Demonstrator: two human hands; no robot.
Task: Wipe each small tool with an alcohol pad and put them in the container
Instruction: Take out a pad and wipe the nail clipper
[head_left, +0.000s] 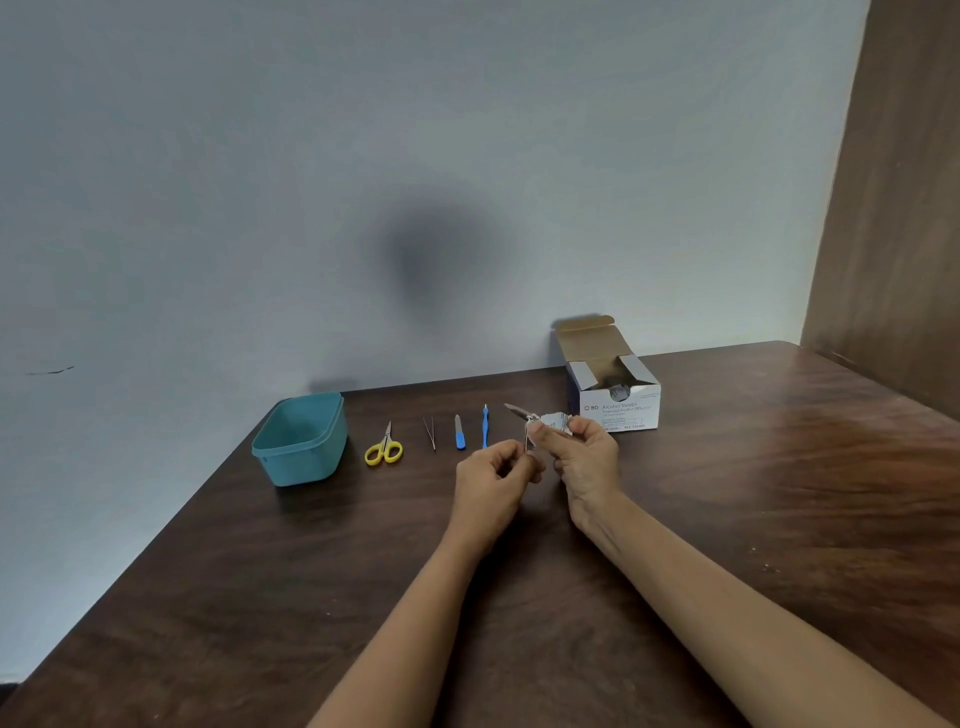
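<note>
Fingers: my right hand (584, 457) pinches a small white alcohol pad with its torn sachet (558, 422) around a small folding metal tool, apparently a nail clipper (522, 415); my left hand (491, 475) is curled shut, fingertips on the tool's lower end. Both are raised just above the dark wood-grain table (727, 519), near its back edge.

Step in hand: wiping the first tool, I judge. Nothing seems to lie in the container, though I cannot see all of its floor.

Next move calls for: finishing the rub along the steel, then carrying the tool leftward across the row to the container without knocking the others.

Items along the back edge, left to right:
- Teal plastic container (301, 439), rounded rectangular, smooth, lidless; toward the back left corner.
- Small scissors with yellow plastic loops (384, 448), short steel blades.
- Thin metal tweezers (429, 433), slender and dull.
- Short nail file with a blue handle (460, 432), grey blade.
- Slim blue-handled cuticle tool (485, 427), pointed tip.
- White cardboard box of alcohol swabs (615, 402), lid flap up, brown inside, just behind my right hand.

Texture notes: table glossy, with reflections on the right. Steel parts are thin and likely slippery under a damp pad. Pad soft, crumpled.
</note>
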